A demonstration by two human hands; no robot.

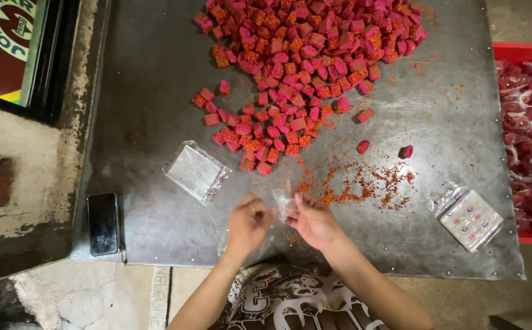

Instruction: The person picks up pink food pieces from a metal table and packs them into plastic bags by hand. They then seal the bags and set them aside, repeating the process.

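Lower left: black phone (103, 223) lying flat at the edge of the metal table (156, 79). Left of centre: stack of clear plastic bags (196, 171). Lower centre: left hand (248, 223), fingers curled, and right hand (315, 221), both pinching a small clear bag (282, 201) held between them just above the tabletop. Upper centre: heap of pink-and-orange candy cubes (306, 55), orange crumbs (364, 183) below it. Lower right: packet of printed sachets (470, 219). Right edge: red crate (531, 140) of filled bags.

Grey metal table (156, 79), heap of pink candy cubes (306, 55), orange crumbs (364, 183), clear bags (196, 171), black phone (103, 223), sticker packet (470, 219)
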